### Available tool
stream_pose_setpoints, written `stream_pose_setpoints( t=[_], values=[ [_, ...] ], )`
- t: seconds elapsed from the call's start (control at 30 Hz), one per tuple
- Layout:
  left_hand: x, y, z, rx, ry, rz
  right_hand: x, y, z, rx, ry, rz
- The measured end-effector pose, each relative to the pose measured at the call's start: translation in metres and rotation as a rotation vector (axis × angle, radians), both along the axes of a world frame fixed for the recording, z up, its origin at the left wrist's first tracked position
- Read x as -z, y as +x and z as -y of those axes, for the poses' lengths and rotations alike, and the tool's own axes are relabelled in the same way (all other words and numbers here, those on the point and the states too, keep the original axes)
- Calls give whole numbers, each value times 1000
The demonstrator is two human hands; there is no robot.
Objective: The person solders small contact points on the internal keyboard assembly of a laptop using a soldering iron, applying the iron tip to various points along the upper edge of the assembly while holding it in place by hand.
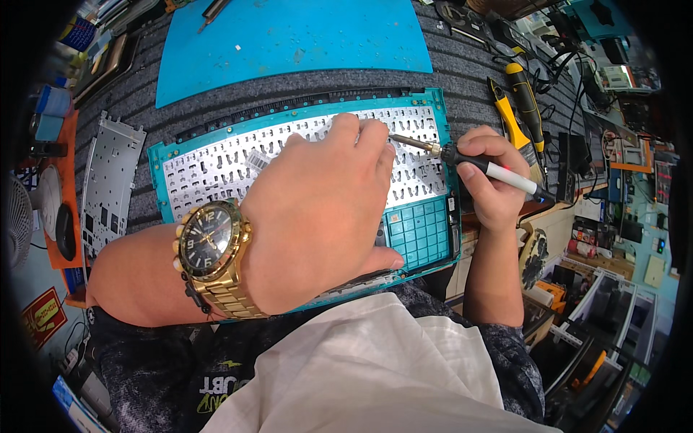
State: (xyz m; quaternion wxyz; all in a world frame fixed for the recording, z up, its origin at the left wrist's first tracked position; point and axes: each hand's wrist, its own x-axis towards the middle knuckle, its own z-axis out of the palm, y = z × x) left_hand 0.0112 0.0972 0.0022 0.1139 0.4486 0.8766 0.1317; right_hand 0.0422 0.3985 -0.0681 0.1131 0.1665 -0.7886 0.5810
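Observation:
My right hand grips a soldering iron with a black and white handle. Its metal shaft points left, with the tip close to my left fingers. My left hand, a gold watch on its wrist, rests across a laptop palm-rest panel of teal plastic. The left fingers bend down onto the silver perforated keyboard plate, and the thumb stretches out apart near the panel's near edge. Whatever lies under the left palm and fingertips is hidden. The panel lies underside up, its near edge at my lap.
Beyond the panel lies a blue mat with tweezers on it. A perforated metal plate lies at left. On the right are a yellow-handled brush and a yellow-black screwdriver, with cables beyond. A fan stands far left.

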Motion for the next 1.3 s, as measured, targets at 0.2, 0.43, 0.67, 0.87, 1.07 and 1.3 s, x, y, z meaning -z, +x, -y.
stream_pose_setpoints(
  t=[0.2, 0.43, 0.67, 0.87, 1.07, 1.3],
  values=[
    [1, 0, 0, -8, 12, 2, 2, 1, -2, 15, -34, 23],
    [1, 0, 0, -6, 11, 4, 2, 2, -2, 33, -29, 30],
    [3, 1, -1, -11, 16, -4, 3, 2, -3, 27, -39, 35],
    [1, 1, -1, -13, 7, -4, 2, 2, -3, 27, -7, 15],
    [1, 1, -1, -8, -5, -8, 0, 2, 0, 30, 1, 10],
    [1, 1, -1, -10, -3, 0, 2, 2, -2, 11, -34, 25]
  ],
)
